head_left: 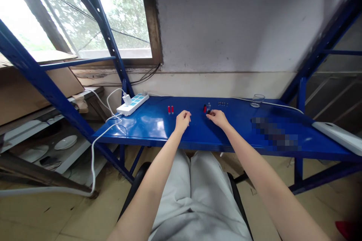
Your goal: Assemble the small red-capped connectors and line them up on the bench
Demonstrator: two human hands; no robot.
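My right hand is over the middle of the blue table, thumb and fingertips pinched around a small dark piece. Just behind those fingertips are a small red piece and a small clear piece, partly covered by the hand. My left hand hovers near the table with its fingers curled together; whether anything is in them is hidden. To its left, two small red-topped tubes stand side by side. Several tiny metallic pieces are lined up behind my right hand.
A white power strip with a plugged-in cord lies at the table's left end. At the back right stands a clear glass. A white flat object lies at the right edge, beside a pixelated patch. Blue posts frame both sides.
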